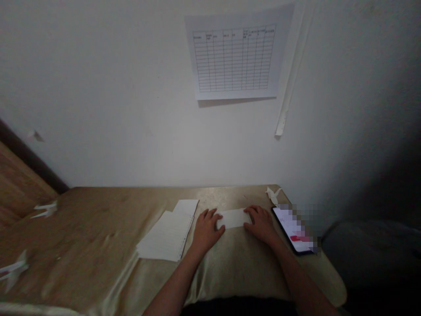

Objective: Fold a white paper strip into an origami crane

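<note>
A small white rectangle of paper (234, 218) lies crosswise on the cloth-covered table, between my two hands. My left hand (207, 227) grips its left end, the fingers curled beyond the thumb. At the opposite end, my right hand (260, 221) holds the paper's edge between thumb and bent fingers. The parts of the paper under the fingertips are hidden. Just left of my left hand is a stack of lined paper sheets (166, 237), torn or punched along its right edge.
A phone (292, 230) with a lit screen lies right of my right hand. Folded white paper figures rest at the back right (272, 195) and far left (46, 210); another paper figure (15, 272) lies nearer. A printed table sheet (235, 57) hangs on the wall (131, 109).
</note>
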Available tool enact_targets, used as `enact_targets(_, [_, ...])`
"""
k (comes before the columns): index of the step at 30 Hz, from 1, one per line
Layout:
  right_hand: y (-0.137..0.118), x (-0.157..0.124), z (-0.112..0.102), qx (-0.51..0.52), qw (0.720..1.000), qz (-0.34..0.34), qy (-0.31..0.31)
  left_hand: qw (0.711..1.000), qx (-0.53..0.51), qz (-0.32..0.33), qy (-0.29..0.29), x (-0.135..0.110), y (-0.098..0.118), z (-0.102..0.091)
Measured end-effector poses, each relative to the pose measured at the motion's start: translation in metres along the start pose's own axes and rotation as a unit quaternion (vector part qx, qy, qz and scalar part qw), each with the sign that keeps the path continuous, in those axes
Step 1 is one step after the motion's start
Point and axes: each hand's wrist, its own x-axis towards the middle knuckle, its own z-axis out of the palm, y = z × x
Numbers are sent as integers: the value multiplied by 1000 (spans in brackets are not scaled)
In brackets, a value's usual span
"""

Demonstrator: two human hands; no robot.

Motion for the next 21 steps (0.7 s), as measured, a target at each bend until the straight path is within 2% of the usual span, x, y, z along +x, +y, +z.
enact_targets(11, [-22, -5, 14, -41, 996, 19, 72, 996, 55, -49, 54, -1, 27, 21])
enact_targets(21, [-24, -3, 9, -22, 998, 40, 37, 998, 6, -65, 24, 3, 25, 18])
